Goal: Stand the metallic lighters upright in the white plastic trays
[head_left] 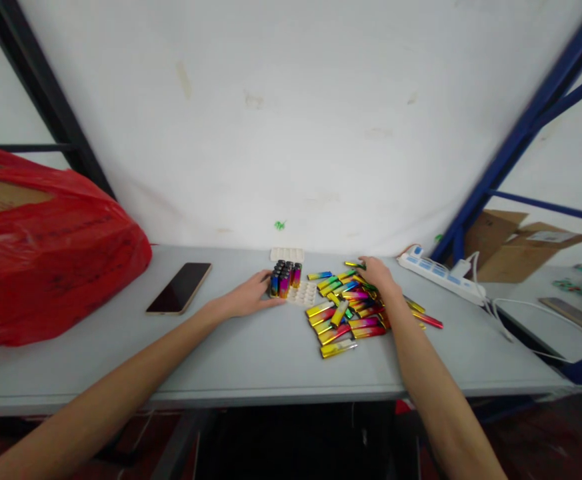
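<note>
Shiny rainbow-coloured lighters (285, 279) stand upright, packed together in the left part of a white tray (303, 294) with round pockets. The tray's right part shows bare pockets. My left hand (248, 295) is at the tray's left end, thumb in front and fingers behind, gripping it beside the standing lighters. To the right, a loose pile of similar lighters (351, 310) lies flat in yellow, pink, blue and red. At the pile's far edge my right hand (377, 273) pinches a yellow lighter (353, 265); its fingertips are partly hidden.
A phone (179, 288) lies left of the tray on the grey table (251, 363). A red plastic bag (55, 253) fills the left side. Behind the tray is a white lid-like piece (287, 255) by the wall. At right are a power strip (441, 277) and cardboard box (515, 247).
</note>
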The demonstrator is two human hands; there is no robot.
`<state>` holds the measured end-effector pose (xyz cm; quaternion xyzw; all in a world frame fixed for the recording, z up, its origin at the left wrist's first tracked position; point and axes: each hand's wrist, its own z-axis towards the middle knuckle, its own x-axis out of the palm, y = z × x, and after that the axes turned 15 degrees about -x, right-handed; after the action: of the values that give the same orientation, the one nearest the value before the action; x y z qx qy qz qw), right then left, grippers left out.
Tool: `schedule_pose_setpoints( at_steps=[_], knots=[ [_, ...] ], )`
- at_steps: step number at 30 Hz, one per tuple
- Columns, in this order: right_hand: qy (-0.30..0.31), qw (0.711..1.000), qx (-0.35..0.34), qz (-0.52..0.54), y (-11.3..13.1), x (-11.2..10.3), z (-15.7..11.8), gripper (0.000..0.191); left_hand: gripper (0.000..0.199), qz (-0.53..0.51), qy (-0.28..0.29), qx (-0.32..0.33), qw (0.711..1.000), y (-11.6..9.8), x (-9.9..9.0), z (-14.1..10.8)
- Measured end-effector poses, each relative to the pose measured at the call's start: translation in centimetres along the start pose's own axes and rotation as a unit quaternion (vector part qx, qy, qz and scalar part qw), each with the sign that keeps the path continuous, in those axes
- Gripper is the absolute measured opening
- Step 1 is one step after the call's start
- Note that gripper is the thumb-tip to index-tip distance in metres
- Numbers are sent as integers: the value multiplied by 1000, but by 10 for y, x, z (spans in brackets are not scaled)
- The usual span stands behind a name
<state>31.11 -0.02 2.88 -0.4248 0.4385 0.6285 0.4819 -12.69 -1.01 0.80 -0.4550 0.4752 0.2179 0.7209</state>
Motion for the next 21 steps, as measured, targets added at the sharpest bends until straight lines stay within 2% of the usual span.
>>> schedule_pose_setpoints(
  at_steps=[5, 8, 11, 13, 16, 18, 21],
  knots=[
    [-5, 1000, 17, 4, 4, 0, 2, 27, 88, 18, 6, 2, 1000, 1, 0, 0],
    [-68, 997, 17, 43, 9, -2, 4, 26, 85, 16, -2, 3, 1000, 3, 1, 1],
    [-135, 978, 23, 156, 17, -4, 7, 25, 85, 12, 2, 0, 1000, 3, 0, 1],
    [-174, 952, 28, 252, 24, -7, 9, 31, 87, 9, 7, -2, 1000, 3, -1, 1],
    [-221, 893, 13, 392, 39, -12, 10, 53, 85, 3, 7, -2, 1000, 2, -2, 1],
    [-227, 850, -10, 476, 53, -16, 8, 64, 83, 1, 8, -1, 1000, 2, -2, 1],
    [-199, 800, -40, 565, 78, -21, 3, 72, 83, 3, 9, -1, 1000, 3, -2, 0]
  ],
)
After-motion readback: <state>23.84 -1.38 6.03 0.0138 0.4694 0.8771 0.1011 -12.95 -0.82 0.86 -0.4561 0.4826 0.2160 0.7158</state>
